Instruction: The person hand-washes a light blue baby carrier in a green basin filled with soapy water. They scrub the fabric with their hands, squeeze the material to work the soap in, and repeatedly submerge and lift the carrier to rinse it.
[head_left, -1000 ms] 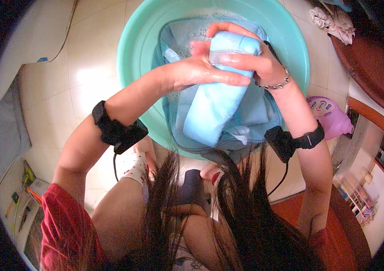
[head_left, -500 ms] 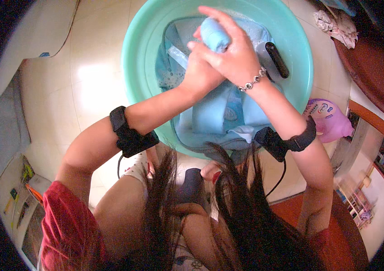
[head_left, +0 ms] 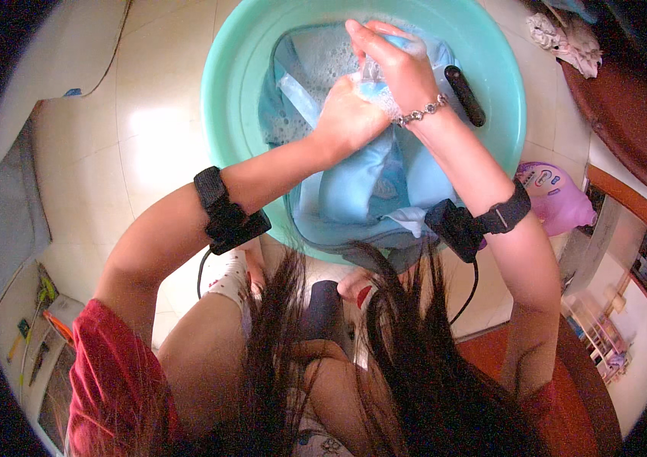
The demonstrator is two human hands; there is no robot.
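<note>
Both hands are over a round mint-green basin (head_left: 230, 99) of soapy water. Light blue fabric (head_left: 350, 186), apparently a bag with straps, lies wet in it, and suds cling to the part between my hands. Its lower part spreads out in the basin below my wrists. My left hand (head_left: 348, 120) is closed round a bunched length of the fabric. My right hand (head_left: 402, 67), a bracelet at its wrist, curls over the same bunch just above, its thumb and forefinger pointing up and left. A black oblong piece (head_left: 465, 96) rests beside my right wrist, against the basin's right side.
A pink-purple plastic bottle (head_left: 555, 194) lies right of the basin on the pale tiled floor (head_left: 156, 129). Dark red-brown furniture (head_left: 628, 114) with a crumpled white cloth (head_left: 567, 46) stands at far right. Strands of hair hang across the lower middle.
My right hand has turned and come slightly down, its fingers closing over the bunched fabric that stuck out rolled from it before. Foam now shows between the hands. The black piece looks less tilted.
</note>
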